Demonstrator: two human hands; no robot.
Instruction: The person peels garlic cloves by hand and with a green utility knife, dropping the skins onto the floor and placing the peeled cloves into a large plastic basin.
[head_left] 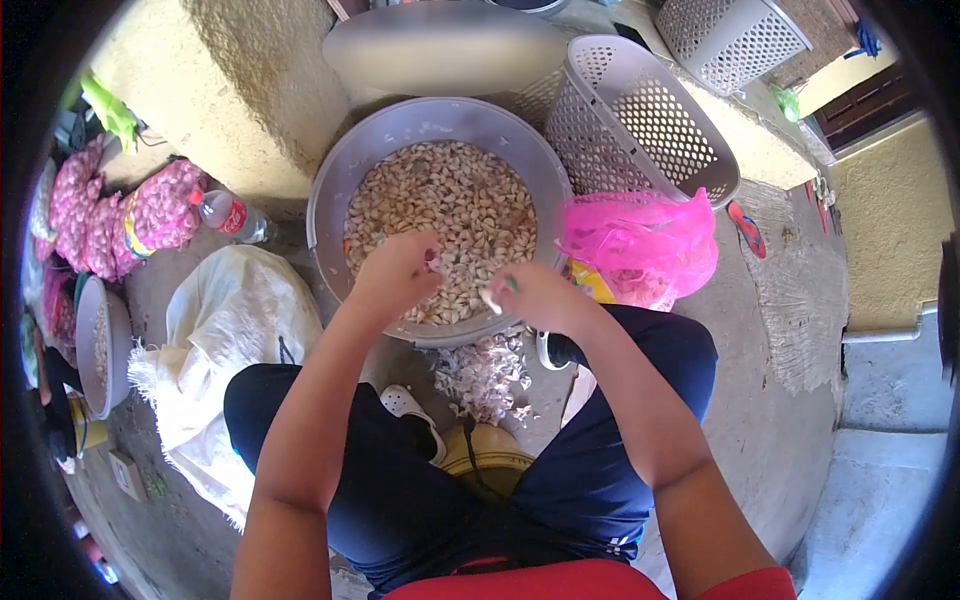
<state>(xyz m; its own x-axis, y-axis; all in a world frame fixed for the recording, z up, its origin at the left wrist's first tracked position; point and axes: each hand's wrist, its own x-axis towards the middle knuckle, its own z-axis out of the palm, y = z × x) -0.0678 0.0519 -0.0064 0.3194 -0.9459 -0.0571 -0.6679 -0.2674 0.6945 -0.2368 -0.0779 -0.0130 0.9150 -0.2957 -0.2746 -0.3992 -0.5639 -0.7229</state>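
Observation:
A large grey tub (330, 220) holds a heap of garlic cloves (440, 200), many of them pale. Over its near side my left hand (400, 272) is closed in a pinch on a small pinkish-white piece that looks like a garlic clove. To its right, my right hand (545, 300) is closed too. A bit of green shows between its fingers, with a pale piece at the tips; motion blur hides what they are. The two hands are apart. Below the tub's rim, a pile of papery garlic skins (485, 375) lies on the floor between my feet.
Beside the tub are a grey perforated basket (640, 130) and a pink plastic bag (645, 245). To the left are a white woven sack (235, 310), a Coca-Cola bottle (235, 215), net bags of garlic (165, 205) and another basin (118, 350). A yellow container (490, 450) sits between my legs.

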